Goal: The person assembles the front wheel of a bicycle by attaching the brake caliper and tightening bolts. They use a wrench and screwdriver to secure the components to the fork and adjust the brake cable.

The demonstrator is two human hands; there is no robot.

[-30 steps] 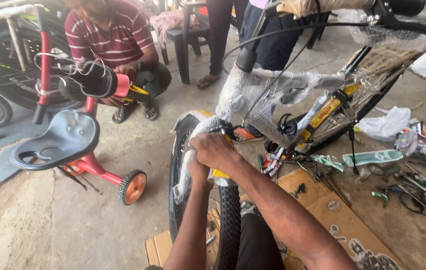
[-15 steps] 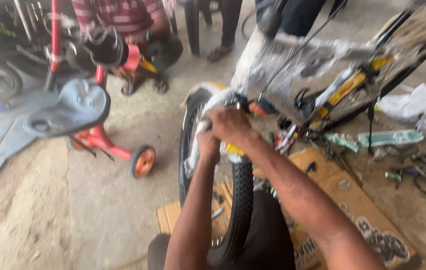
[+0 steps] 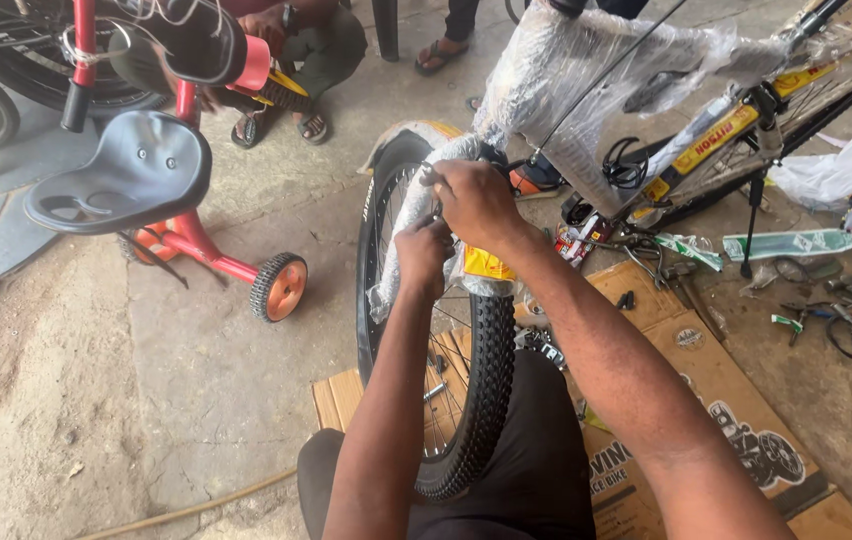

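Soft, even daylight fills the scene, bright enough to show detail throughout. Shadows are faint and diffuse, pooling under the grey seat (image 3: 126, 170) of the red tricycle and beneath the knobbly tyre (image 3: 476, 390). Mild glare sits on the clear plastic wrap (image 3: 586, 70) around the bicycle frame. Focus is fairly sharp at centre; the top edge and corners look slightly smeared and stretched by the wide lens

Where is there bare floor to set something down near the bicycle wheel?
Bare concrete lies left of the wheel, between it and the red tricycle, running down to the bottom-left corner. The right side is crowded: flattened cardboard, scattered tools, and plastic wrappings. Both hands, left and right, work at the wrapped fork.
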